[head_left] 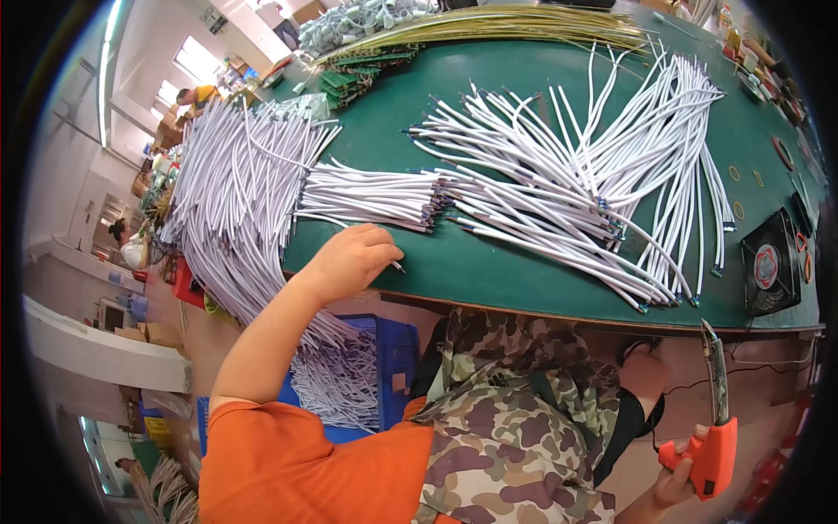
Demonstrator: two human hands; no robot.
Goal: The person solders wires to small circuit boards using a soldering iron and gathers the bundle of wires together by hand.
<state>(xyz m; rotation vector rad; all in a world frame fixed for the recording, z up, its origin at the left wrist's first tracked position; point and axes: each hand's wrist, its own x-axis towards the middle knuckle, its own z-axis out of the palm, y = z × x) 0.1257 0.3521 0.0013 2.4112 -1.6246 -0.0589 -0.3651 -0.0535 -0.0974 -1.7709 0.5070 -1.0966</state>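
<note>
Fingers (382,248) of the left hand (345,262) curl close together at the near side of the green table (384,122); whether they pinch anything I cannot tell. Those of the right hand (679,482) close around a handle at the near right. Across the table's left end lies a thick heap of white cables (236,175), its strands drooping over the near edge toward a blue crate (395,349). Farther right, a looser spread of cables (642,170) fans out in crossing directions. Between them, just beyond the left hand, sits a small bundle (371,194): smooth, round, white lengths lying nearly parallel, long axis left to right, dark bluish ends facing right. The soldering gun (717,450) in the right hand is held on the near side of the table, its long axis running near to far, tip pointing far and slightly left; its body is bright red-orange, its barrel greyish and dark-streaked. A black fan (771,262) stands at the table's right end. Smallest is a dark-tipped cable end (398,266) just right of the left fingertips.
</note>
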